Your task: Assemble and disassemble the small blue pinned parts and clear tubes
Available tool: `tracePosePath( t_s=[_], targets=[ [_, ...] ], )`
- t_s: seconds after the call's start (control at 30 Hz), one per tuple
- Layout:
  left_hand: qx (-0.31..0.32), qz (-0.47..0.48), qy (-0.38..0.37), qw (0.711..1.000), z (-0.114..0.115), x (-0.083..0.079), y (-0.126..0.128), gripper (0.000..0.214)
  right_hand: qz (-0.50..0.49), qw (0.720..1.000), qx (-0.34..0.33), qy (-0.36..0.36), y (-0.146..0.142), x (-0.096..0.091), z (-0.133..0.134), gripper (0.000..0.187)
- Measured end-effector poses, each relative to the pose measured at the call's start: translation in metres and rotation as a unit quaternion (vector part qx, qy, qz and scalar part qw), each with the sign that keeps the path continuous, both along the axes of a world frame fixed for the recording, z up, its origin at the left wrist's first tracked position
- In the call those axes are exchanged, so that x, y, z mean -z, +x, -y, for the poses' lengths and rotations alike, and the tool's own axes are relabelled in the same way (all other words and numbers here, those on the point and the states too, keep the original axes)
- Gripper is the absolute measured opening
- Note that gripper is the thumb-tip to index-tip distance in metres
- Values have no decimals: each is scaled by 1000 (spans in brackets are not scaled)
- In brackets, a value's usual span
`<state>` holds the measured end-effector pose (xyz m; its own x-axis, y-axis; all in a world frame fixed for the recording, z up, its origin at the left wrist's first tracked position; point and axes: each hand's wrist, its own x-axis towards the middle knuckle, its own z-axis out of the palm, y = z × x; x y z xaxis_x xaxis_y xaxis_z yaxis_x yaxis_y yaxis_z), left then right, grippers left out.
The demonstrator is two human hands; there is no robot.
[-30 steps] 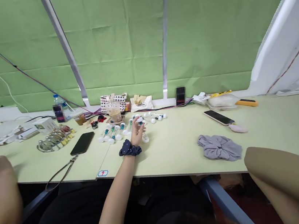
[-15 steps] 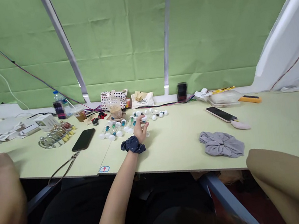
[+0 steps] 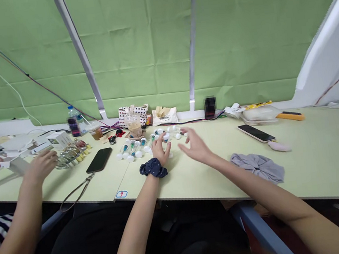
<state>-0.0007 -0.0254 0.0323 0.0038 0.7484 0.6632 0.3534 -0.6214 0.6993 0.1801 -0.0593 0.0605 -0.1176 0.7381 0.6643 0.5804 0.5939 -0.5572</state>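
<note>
My left hand [image 3: 160, 150], with a dark blue scrunchie [image 3: 153, 168] round the wrist, is over the right part of a group of small clear tubes that look like sand timers [image 3: 133, 149]. They have white end caps and blue or green filling. Its thumb and fingers are apart, and I see nothing held; the fingertips partly cover the tubes. My right hand [image 3: 196, 145] hovers to the right of the group, slightly blurred, fingers spread and bare of any object. A few more tubes [image 3: 175, 132] lie between and behind the two hands.
Beyond the tubes stand a drink cup [image 3: 134, 125] and a patterned bag [image 3: 124, 117]. A phone [image 3: 99, 160] lies left, another phone [image 3: 256, 133] right, near a grey scrunchie [image 3: 259, 167]. A co-worker's hands [image 3: 41, 165] handle a white box [image 3: 18, 165] at far left.
My right hand has come in from the right edge to beside the tubes. My left hand stays over them. The view has shifted slightly, and the co-worker's arm has reached further in.
</note>
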Motion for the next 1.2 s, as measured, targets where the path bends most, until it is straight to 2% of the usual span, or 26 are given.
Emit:
tracePosePath(
  t_s=[0.07, 0.13, 0.2, 0.27, 0.37, 0.5, 0.6, 0.67, 0.73, 0.83, 0.9, 1.0, 1.1, 1.2],
  targets=[
    [-1, 21, -6, 1000, -2, 3, -1, 53, 42, 996, -17, -79, -13, 16, -12, 62],
    [4, 41, -21, 999, -5, 6, -1, 54, 86, 983, -37, -159, -26, 33, -21, 59],
    [-4, 31, -39, 999, -9, 10, -1, 54, 112, 975, -33, -189, -36, 46, -26, 48],
    [-43, -3, -42, 998, -12, 10, -2, 52, 127, 973, 6, -194, -40, 54, -28, 40],
    [-171, -66, -28, 983, -14, 6, -12, 48, 131, 965, 92, -206, -32, 60, -31, 32],
    [-380, -109, -68, 916, -17, 3, -52, 46, 101, 953, 165, -234, -12, 61, -39, 27],
    [-476, -109, -103, 866, -21, 10, -93, 48, 49, 949, 205, -233, -4, 62, -46, 34],
    [-504, -109, -101, 851, -26, 18, -114, 49, -4, 952, 209, -224, -5, 64, -49, 41],
    [-497, -110, -122, 852, -31, 25, -127, 47, -62, 960, 175, -210, -9, 69, -51, 40],
    [-464, -164, -165, 855, -37, 31, -131, 41, -111, 972, 84, -187, -16, 78, -53, 33],
    [-458, -187, -193, 847, -38, 30, -129, 41, -87, 980, 40, -173, -19, 84, -54, 27],
    [-454, -170, -230, 844, -38, 25, -128, 39, 3, 988, 9, -151, -21, 89, -53, 19],
    [-431, -137, -252, 856, -36, 22, -133, 33, 59, 988, -2, -140, -22, 89, -52, 14],
    [-394, -123, -251, 876, -34, 23, -138, 30, 75, 989, -6, -131, -22, 87, -49, 16]
  ],
)
